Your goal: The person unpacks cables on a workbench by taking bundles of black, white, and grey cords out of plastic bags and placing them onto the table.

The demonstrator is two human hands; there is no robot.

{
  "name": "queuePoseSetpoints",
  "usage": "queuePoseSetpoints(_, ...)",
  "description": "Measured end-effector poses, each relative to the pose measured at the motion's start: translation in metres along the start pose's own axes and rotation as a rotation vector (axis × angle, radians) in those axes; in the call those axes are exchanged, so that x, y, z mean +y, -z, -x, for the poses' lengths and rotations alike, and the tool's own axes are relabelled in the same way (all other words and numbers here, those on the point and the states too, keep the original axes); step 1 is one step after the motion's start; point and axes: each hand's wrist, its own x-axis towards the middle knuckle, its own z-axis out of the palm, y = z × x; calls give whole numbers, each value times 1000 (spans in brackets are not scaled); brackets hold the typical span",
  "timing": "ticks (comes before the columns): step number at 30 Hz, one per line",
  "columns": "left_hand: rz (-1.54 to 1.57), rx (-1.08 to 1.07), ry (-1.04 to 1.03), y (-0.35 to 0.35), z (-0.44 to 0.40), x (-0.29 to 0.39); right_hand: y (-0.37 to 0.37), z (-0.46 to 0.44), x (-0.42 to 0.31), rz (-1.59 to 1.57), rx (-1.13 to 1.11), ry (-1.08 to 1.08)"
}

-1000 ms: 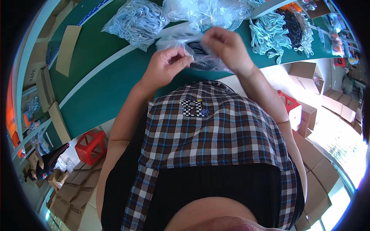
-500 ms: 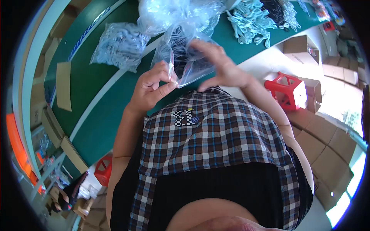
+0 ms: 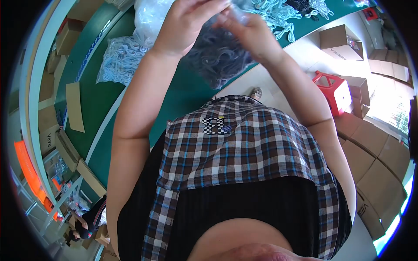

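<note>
Both my hands hold up a clear plastic bag [image 3: 220,61] by its top, above the near edge of the green table. Dark grey looped cords fill the bag, which hangs tilted. My left hand [image 3: 185,21] pinches the bag's upper edge at the left. On the other side my right hand [image 3: 252,37] is closed on the bag near its mouth, slightly blurred. Left of it lies a bag of pale blue-grey cords [image 3: 119,58]. A large clear plastic bag [image 3: 150,19] rests behind my left hand. Bundles of turquoise cords [image 3: 276,17] lie at the right.
The green table [image 3: 174,98] curves round the left and front. A cardboard strip [image 3: 75,106] lies on it. At the right are a red stool [image 3: 337,93], an open carton [image 3: 339,43] and stacked cardboard boxes [image 3: 374,174]. Another person [image 3: 85,224] is at the lower left.
The bag of dark cords has been lifted from the table, and both hands have moved up and away with it. My right hand has gone from spread fingers to gripping the bag.
</note>
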Motion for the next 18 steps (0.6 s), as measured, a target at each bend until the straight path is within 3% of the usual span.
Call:
queuePoseSetpoints(2, -18, 11, 161, -36, -32, 3, 46, 1, 3, -269, 175, 42)
queuePoseSetpoints(4, -5, 46, 65, -57, -55, -17, 102, 21, -39, -298, 312, -148)
queuePoseSetpoints(7, 39, 170, -210, -82, -89, -65, 192, 65, -59, -339, 340, -4)
queuePoseSetpoints(10, 16, 326, -62, -111, -82, -152, 269, 90, -63, -322, 411, 23)
queuePoseSetpoints(12, 26, 143, 327, -135, -85, -213, 315, 104, -64, -311, 498, 44)
queuePoseSetpoints(14, 357, 238, 596, -207, -80, -252, 366, 116, -59, -266, 524, 34)
queuePoseSetpoints(16, 360, 142, 754, -262, -91, -306, 417, 125, -49, -204, 545, 4)
queuePoseSetpoints(18, 365, 48, 888, -322, -114, -315, 462, 134, -47, -168, 570, -18)
